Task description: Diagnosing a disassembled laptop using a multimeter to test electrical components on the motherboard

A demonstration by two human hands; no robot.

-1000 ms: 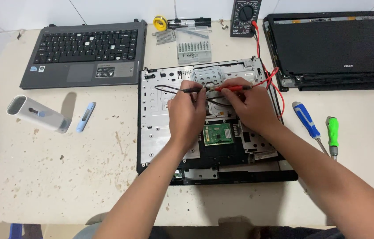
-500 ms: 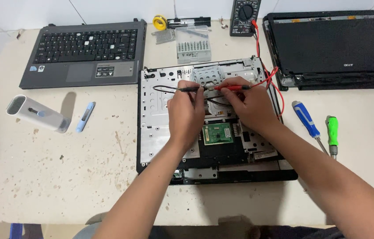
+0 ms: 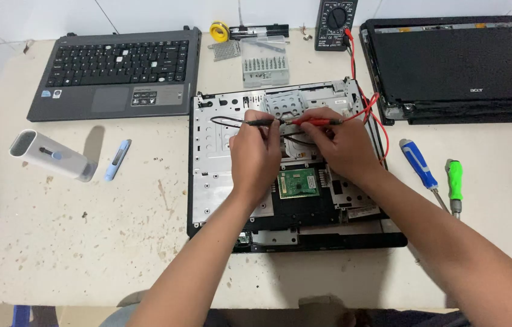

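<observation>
The left hand (image 3: 256, 154) pinches a thin black meter probe (image 3: 255, 122) and the right hand (image 3: 338, 145) pinches a thin red meter probe (image 3: 316, 122), their tips nearly meeting between the two hands. Directly beneath both hands lies the opened laptop base with its bare silver metal frame (image 3: 213, 163). A small green circuit board (image 3: 298, 183) sits just below the knuckles. Beyond the right hand stands a black multimeter (image 3: 335, 24); a blue-handled screwdriver (image 3: 418, 166) lies to its right.
</observation>
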